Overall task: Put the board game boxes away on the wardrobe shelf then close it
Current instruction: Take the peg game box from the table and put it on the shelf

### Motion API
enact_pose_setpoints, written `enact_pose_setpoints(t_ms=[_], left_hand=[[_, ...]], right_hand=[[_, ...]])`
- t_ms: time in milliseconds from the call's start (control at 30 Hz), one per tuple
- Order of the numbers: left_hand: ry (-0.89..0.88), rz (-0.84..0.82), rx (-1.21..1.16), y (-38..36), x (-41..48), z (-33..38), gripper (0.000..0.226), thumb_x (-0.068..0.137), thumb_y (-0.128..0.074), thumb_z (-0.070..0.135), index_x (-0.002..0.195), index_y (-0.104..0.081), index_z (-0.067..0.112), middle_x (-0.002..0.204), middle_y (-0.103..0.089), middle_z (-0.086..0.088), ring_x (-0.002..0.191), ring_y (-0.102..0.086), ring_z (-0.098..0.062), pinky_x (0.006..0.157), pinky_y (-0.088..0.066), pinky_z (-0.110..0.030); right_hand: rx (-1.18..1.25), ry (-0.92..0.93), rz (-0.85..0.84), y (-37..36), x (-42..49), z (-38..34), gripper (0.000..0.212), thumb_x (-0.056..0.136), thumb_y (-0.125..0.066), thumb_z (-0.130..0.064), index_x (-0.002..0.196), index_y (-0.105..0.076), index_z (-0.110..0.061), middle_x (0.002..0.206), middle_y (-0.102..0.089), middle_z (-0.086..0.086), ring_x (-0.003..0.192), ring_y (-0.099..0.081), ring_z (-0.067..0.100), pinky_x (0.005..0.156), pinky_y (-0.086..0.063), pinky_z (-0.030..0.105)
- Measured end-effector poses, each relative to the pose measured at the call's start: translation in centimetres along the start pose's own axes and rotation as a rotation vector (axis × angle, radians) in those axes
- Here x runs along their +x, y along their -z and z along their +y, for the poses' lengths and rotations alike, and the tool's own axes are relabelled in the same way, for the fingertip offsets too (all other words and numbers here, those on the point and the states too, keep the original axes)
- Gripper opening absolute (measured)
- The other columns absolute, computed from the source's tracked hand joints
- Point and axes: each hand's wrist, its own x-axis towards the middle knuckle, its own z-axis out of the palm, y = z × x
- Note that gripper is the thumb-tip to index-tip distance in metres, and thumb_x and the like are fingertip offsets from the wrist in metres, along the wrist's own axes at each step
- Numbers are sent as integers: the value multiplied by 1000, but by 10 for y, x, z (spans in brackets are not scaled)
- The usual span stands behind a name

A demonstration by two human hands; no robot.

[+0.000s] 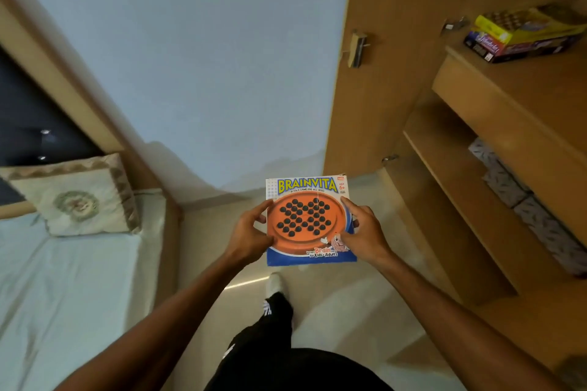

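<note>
Between bed (63,263) and open wardrobe (397,57): game box (309,219) clamped flat by left hand (246,236) and right hand (365,236), each grip on one side edge, level for sliding onto shelf (524,86) beside stacked boxes (521,35).

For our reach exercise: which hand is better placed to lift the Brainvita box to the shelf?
Right, probably. The right hand grips the blue-and-orange Brainvita box on the side nearer the open wooden wardrobe shelf.

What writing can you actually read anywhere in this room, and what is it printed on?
All on the Brainvita box held in both hands:
"BRAINVITA"
"A SOLO GAME FOR ALL AGES", small and only just legible
"AGE 6+"
"Brain", "For Kids & Adults"; the small words beside them are blurred
The purple box under the yellow box on the wardrobe shelf: cursive title, too blurred to read.
</note>
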Motion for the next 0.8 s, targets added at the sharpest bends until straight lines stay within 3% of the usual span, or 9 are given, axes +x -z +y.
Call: enact_pose_setpoints(t_ms=[133, 267, 400, 533, 600, 700, 800], left_hand=[[-65, -77, 24, -20, 102, 40, 86, 71, -73, -3, 141, -43, 36, 115, -52, -6, 96, -67, -31, 63, -62, -48], [-143, -154, 91, -52, 200, 101, 83, 72, -74, -2, 141, -44, 32, 115, -51, -5, 102, -63, -30, 70, -62, -46], [-310, -253, 180, -102, 278, 179, 80, 69, -75, -2, 140, -48, 23, 114, -54, -6, 108, -56, -23, 86, -56, -39], [-370, -399, 159, -157, 333, 247, 78, 67, -75, -6, 136, -51, 19, 112, -58, -7, 105, -57, -22, 75, -49, -23], [-395, -453, 146, -190, 362, 283, 78, 67, -74, -8, 136, -51, 19, 107, -57, -3, 103, -57, -23, 74, -52, -26], [-435, -502, 110, -240, 401, 335, 77, 66, -69, -10, 135, -52, 20, 105, -59, -3, 102, -61, -24, 73, -58, -34], [-489, -508, 102, -291, 439, 393, 73, 66, -67, -9, 129, -57, 25, 110, -60, -6, 100, -63, -23, 67, -60, -34]], right_hand=[[14, -40, 95, 35, 77, 4, 80, 76, -74, -2, 145, -39, -24, 124, -47, 4, 115, -54, 18, 87, -57, 33], [57, -119, 210, 84, 138, 4, 79, 76, -78, -7, 144, -41, -23, 129, -48, 0, 119, -52, 16, 90, -57, 40], [145, -176, 358, 145, 181, 10, 70, 77, -77, -6, 138, -47, -20, 126, -56, -2, 115, -57, 16, 88, -58, 45], [161, -231, 515, 206, 212, 22, 67, 77, -76, -3, 136, -49, -21, 122, -56, -3, 111, -59, 13, 82, -59, 34], [169, -238, 568, 243, 230, 29, 61, 78, -71, 7, 130, -52, -19, 105, -56, -16, 98, -61, 4, 77, -56, 21], [127, -222, 684, 300, 259, 48, 64, 75, -69, 12, 133, -52, -9, 102, -47, -11, 111, -55, 14, 91, -53, 35], [147, -208, 728, 361, 295, 66, 61, 75, -69, 14, 130, -55, -8, 97, -47, -18, 105, -53, 11, 82, -50, 28]])
